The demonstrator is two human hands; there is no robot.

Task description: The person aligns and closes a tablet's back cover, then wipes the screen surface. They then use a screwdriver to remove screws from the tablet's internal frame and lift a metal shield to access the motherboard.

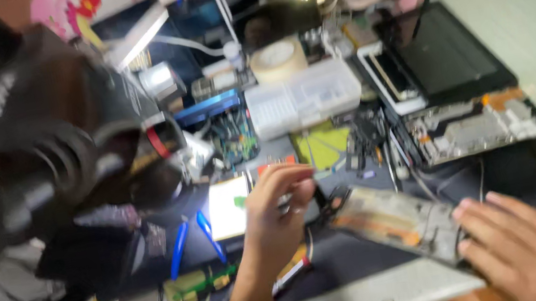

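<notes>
1. The person's right hand (520,249) grips the near end of an opened phone (398,219), a flat slab with its circuit side up, fingers laid over its lower right edge. The slab is tilted, seemingly raised a little above the dark mat (345,254) on the bench (375,300).
2. The left hand (279,211) is curled just beside the slab's far left corner, fingertips pinched together on something small and thin; the blur keeps me from telling what it is.
3. Blue-handled pliers (192,241) lie on the mat to the left of that hand, next to a brightly lit white pad (229,207).
4. Farther back on the bench sit a clear plastic parts box (306,96), a roll of pale tape (278,59) behind it, and a yellow-green sheet (322,144) in front of it.
5. To the right, a second opened device (473,127) lies with its insides showing, just in front of a dark tablet-like screen (450,56).
6. A large black microscope body (41,154) looms at the left, badly blurred.
7. Small tools lie scattered between the parts box and the slab, too smeared to name.
</notes>
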